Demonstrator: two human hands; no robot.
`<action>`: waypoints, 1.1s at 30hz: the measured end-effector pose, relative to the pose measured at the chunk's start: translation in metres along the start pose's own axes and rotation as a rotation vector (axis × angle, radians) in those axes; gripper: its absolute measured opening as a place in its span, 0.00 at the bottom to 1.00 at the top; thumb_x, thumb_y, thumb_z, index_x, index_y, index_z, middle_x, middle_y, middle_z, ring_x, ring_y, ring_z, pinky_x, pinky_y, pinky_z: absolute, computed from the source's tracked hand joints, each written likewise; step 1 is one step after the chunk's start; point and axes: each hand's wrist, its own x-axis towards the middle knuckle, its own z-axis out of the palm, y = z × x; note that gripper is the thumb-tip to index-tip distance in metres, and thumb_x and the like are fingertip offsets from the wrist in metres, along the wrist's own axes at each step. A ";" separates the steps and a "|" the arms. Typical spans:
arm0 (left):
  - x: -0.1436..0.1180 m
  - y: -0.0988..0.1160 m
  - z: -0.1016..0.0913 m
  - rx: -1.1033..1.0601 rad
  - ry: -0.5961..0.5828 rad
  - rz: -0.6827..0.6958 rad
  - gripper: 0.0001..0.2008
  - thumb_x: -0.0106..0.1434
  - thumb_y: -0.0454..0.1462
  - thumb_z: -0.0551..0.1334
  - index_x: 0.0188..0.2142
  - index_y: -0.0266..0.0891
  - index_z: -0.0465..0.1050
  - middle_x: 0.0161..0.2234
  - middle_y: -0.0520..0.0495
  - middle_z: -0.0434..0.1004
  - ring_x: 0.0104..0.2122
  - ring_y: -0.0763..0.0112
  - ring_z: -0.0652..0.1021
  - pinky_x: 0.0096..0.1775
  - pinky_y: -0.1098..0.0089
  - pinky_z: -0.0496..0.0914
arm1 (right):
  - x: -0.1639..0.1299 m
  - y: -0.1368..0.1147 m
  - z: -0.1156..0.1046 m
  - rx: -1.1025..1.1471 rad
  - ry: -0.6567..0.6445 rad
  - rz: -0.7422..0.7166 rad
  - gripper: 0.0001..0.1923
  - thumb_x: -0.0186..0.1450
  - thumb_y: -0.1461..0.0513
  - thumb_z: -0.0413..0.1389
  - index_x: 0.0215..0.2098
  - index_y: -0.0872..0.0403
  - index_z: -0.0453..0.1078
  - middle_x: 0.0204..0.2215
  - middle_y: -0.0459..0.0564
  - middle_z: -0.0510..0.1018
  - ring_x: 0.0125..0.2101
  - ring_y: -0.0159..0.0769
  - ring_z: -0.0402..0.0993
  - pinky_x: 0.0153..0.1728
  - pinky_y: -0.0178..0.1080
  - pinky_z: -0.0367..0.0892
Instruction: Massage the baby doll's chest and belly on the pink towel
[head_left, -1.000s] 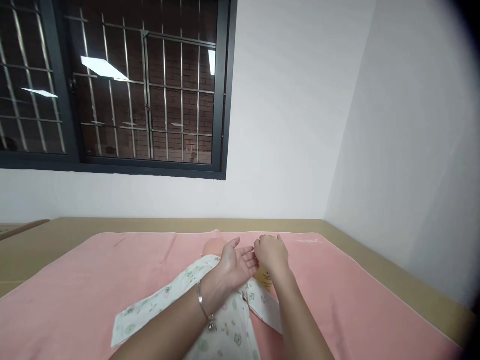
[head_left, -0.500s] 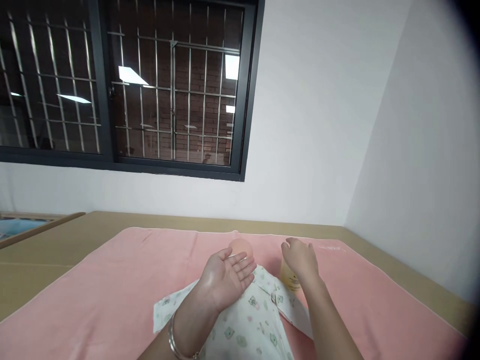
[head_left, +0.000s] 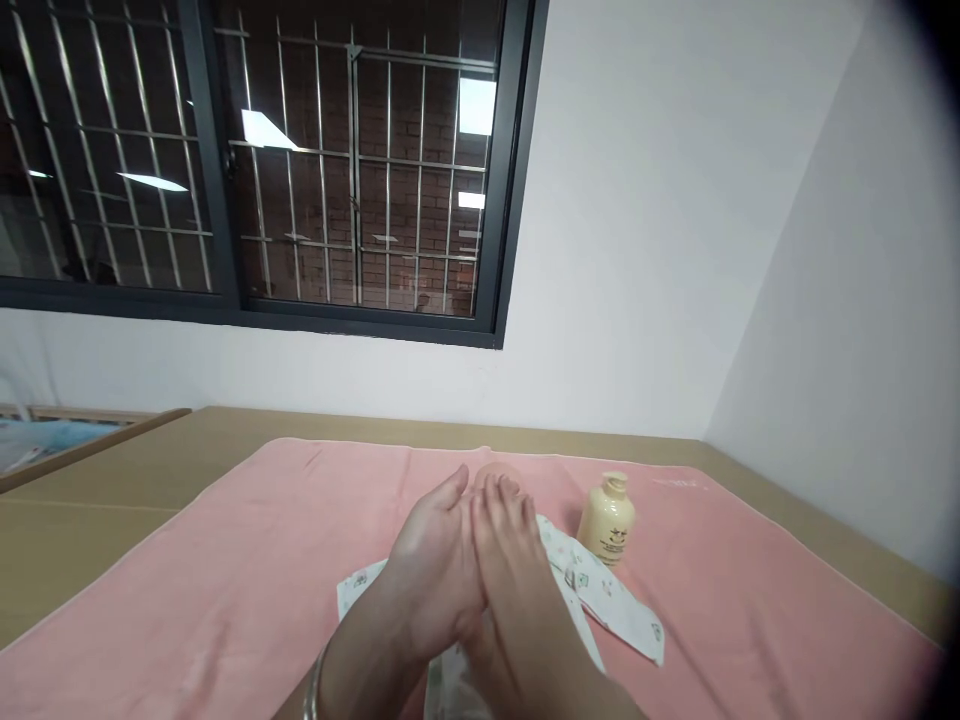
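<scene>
My left hand [head_left: 439,565] is palm up with its fingers stretched out, a bracelet at the wrist. Flat against it lies my right hand [head_left: 514,560], fingers straight, palm to palm. Nothing shows between them. Underneath is a small white baby garment [head_left: 619,610] with a green and pink print, its sleeves spread to both sides. Past my fingertips shows the top of a round peach-coloured form [head_left: 495,470], perhaps a doll's head, mostly covered by my hands. A pale yellow bottle [head_left: 607,520] stands upright to the right, touched by neither hand.
A pink blanket [head_left: 300,530] covers most of the tan surface [head_left: 172,460]. Behind it rise a white wall [head_left: 615,250] and a dark-framed, barred window [head_left: 360,320]. At the far left, a wooden-edged compartment holds something light blue [head_left: 56,440].
My right hand has left the bottle and come left onto my left palm. The bottle now stands in full view. The camera view has shifted slightly.
</scene>
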 end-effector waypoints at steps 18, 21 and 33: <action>-0.009 -0.058 0.026 0.115 -0.391 0.170 0.27 0.65 0.48 0.57 0.60 0.41 0.65 0.63 0.46 0.61 0.67 0.60 0.53 0.67 0.59 0.44 | -0.005 0.017 -0.040 0.182 0.303 0.313 0.32 0.72 0.47 0.26 0.70 0.50 0.32 0.69 0.49 0.29 0.66 0.55 0.22 0.60 0.71 0.30; -0.013 -0.050 0.014 0.113 -0.277 0.169 0.28 0.66 0.50 0.55 0.61 0.41 0.64 0.64 0.46 0.59 0.67 0.60 0.52 0.67 0.59 0.43 | -0.012 0.003 -0.022 0.187 0.231 0.238 0.35 0.71 0.46 0.26 0.70 0.52 0.29 0.70 0.52 0.30 0.66 0.57 0.25 0.61 0.70 0.33; -0.032 -0.038 0.006 0.424 -0.172 0.320 0.34 0.66 0.56 0.49 0.65 0.40 0.56 0.67 0.45 0.53 0.68 0.58 0.46 0.66 0.56 0.39 | -0.045 -0.032 0.006 0.061 0.085 0.043 0.42 0.69 0.53 0.50 0.70 0.45 0.27 0.67 0.47 0.52 0.66 0.51 0.40 0.61 0.57 0.57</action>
